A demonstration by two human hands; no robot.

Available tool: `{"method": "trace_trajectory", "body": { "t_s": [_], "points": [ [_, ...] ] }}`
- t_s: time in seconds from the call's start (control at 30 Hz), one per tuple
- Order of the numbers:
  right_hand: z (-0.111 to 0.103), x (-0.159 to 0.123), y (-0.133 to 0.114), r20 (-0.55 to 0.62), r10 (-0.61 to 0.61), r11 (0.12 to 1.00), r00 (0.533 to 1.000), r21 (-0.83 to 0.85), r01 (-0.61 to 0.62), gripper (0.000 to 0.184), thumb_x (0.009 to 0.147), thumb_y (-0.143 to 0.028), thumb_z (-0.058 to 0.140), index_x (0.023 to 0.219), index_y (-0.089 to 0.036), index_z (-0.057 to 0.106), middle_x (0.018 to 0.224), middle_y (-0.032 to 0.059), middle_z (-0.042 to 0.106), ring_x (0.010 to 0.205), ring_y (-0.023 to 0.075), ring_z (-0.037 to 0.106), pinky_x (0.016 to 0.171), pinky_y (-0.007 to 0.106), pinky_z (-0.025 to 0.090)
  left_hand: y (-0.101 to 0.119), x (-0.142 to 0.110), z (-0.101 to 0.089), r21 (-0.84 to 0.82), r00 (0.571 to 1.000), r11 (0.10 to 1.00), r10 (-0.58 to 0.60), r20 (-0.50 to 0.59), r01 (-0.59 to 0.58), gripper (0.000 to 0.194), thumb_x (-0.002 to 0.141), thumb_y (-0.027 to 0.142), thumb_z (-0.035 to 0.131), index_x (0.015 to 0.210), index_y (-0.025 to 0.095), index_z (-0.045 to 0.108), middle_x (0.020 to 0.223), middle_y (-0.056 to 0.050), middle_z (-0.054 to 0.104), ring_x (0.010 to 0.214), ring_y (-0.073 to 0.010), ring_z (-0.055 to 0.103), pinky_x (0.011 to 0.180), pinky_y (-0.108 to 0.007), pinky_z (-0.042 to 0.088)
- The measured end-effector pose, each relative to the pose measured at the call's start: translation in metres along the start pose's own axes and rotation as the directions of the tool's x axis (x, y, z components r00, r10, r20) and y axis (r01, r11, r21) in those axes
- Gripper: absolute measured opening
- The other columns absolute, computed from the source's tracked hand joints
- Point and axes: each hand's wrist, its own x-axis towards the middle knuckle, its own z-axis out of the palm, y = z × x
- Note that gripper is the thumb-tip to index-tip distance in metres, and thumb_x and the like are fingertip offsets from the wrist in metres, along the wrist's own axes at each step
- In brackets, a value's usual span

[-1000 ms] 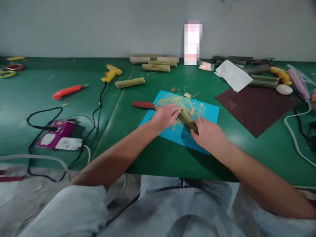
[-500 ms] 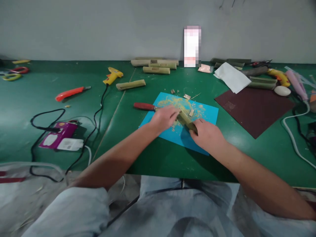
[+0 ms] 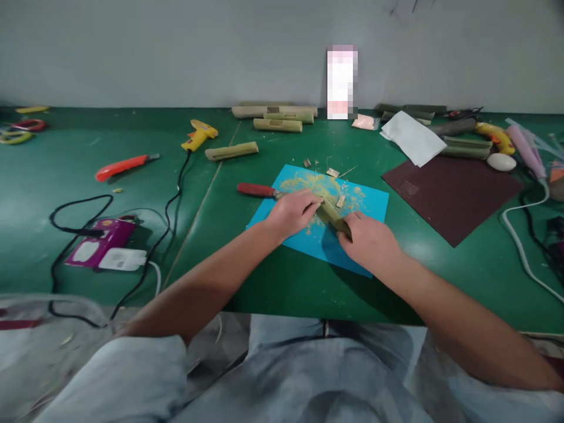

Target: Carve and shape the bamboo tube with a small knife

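While gripping the bamboo tube [image 3: 331, 214] with left hand [image 3: 294, 213] at far end, right hand [image 3: 371, 239] at near, slants its length forward-left.

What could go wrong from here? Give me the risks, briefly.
The red-handled tool lies beside the left hand; a knock could shift it. Loose shavings on the blue sheet might scatter if the bamboo piece, gripped at its near end by the right hand, sweeps through them. The black cord droops over the table's front edge and might get snagged.
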Motion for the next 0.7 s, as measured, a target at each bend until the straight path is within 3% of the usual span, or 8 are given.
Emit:
{"method": "trace_trajectory", "body": {
  "t_s": [0.3, 0.47, 0.63, 0.7],
  "points": [
    [-0.002, -0.001, -0.001, 0.001, 0.002, 1.000, 1.000, -0.004, -0.002, 0.023, 0.096, -0.028, 0.045, 0.103, -0.016, 0.063, 0.105, 0.0102, 0.069, 0.086, 0.0216, 0.067, 0.063, 0.032, 0.040, -0.001, 0.003, -0.004, 0.025, 1.000, 1.000, -0.008, -0.015, 0.008, 0.024, 0.101, 0.025, 0.051, 0.115, 0.016, 0.068, 0.097, -0.008, 0.071, 0.089, -0.0187, 0.069, 0.082, -0.032, 0.056],
    [-0.003, -0.001, -0.002, 0.006, 0.005, 1.000, 1.000, -0.006, -0.005, 0.023, 0.096, -0.029, 0.046, 0.104, -0.016, 0.063, 0.105, 0.0100, 0.069, 0.088, 0.0227, 0.067, 0.063, 0.033, 0.041, 0.002, 0.002, 0.001, -0.009, 0.998, 1.000, 0.016, -0.062, -0.016, 0.022, 0.101, 0.027, 0.052, 0.109, 0.017, 0.070, 0.092, -0.008, 0.071, 0.089, -0.0182, 0.069, 0.082, -0.032, 0.056],
    [-0.002, 0.000, -0.002, 0.022, -0.001, 1.000, 1.000, -0.001, 0.001, 0.023, 0.097, -0.030, 0.047, 0.105, -0.015, 0.063, 0.107, 0.0109, 0.069, 0.091, 0.0229, 0.067, 0.065, 0.032, 0.041, 0.008, -0.001, 0.003, -0.016, 0.996, 0.997, 0.081, 0.029, -0.081, 0.028, 0.104, 0.031, 0.046, 0.107, 0.018, 0.071, 0.089, -0.007, 0.071, 0.086, -0.0177, 0.067, 0.077, -0.030, 0.055],
    [-0.003, 0.000, -0.002, 0.031, 0.008, 1.000, 0.999, 0.006, -0.009, 0.024, 0.097, -0.030, 0.046, 0.106, -0.015, 0.062, 0.107, 0.0110, 0.069, 0.091, 0.0223, 0.067, 0.066, 0.032, 0.041, 0.007, 0.001, 0.002, 0.018, 0.999, 0.999, 0.044, -0.009, -0.044, 0.031, 0.104, 0.031, 0.044, 0.103, 0.017, 0.071, 0.088, -0.007, 0.070, 0.085, -0.0181, 0.066, 0.077, -0.031, 0.055]
  ]
}}
